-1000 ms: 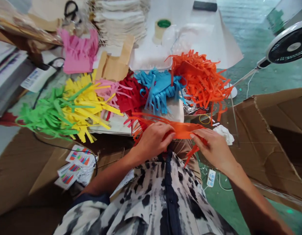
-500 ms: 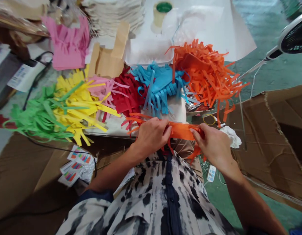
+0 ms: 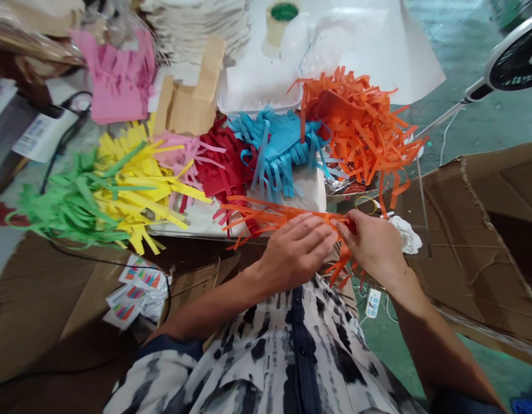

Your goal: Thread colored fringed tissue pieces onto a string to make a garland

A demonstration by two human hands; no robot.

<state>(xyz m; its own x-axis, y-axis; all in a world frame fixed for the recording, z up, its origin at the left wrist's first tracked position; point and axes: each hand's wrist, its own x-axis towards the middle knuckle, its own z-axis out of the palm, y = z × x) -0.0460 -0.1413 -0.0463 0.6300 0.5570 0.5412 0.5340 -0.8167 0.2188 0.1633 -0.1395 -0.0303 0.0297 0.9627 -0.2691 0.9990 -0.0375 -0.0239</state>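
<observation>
A fringed strip of orange tissue paper [image 3: 277,210] is stretched along the table's near edge, its cut tassels trailing left over dark red fringe. My right hand [image 3: 373,241] pinches its right end between thumb and fingers, with more orange strands hanging below. Lying flat across the strip is my left hand [image 3: 298,253], fingers straight and side by side; part of the paper is hidden under it. Just beyond are heaps of fringed paper: orange [image 3: 361,129], blue [image 3: 283,144], dark red [image 3: 216,167], light pink [image 3: 180,152], yellow [image 3: 134,184] and green [image 3: 68,198].
A white plastic tray [image 3: 259,103] and a folded tan paper piece [image 3: 184,109] lie behind the heaps. Farther back are a pink fringed stack [image 3: 122,80] and a tape roll [image 3: 283,23]. A fan [image 3: 516,57] and a cardboard box [image 3: 485,230] stand at right.
My left hand has gone from pinching the orange strip to lying flat over it, shifting right towards my right hand. The tassels on the left are spread more lengthwise. My right hand keeps its pinch.
</observation>
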